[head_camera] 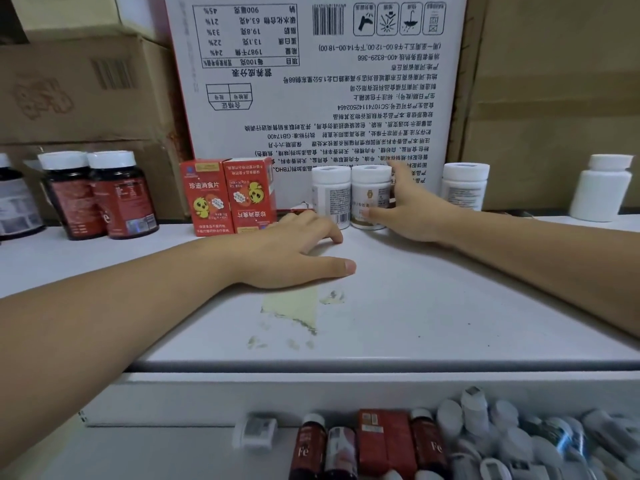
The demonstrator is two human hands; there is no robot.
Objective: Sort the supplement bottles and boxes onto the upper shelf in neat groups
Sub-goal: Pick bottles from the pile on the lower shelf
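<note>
On the white upper shelf [433, 306], supplements stood grouped by kind along the back: dark bottles [100, 195] at the left, then two red boxes [227, 199], then a pair of white bottles [341, 199]. The left hand [294, 254] lay flat and relaxed on the shelf, holding nothing, likely as a brace. The right hand [412, 209] had its thumb on the front of the pair's right bottle and its fingers up the far side. Whether it gripped or only nudged could not be told, the fingers hid something dark behind, and the unsorted heap [485, 441] below was blurred and cut off.
</note>
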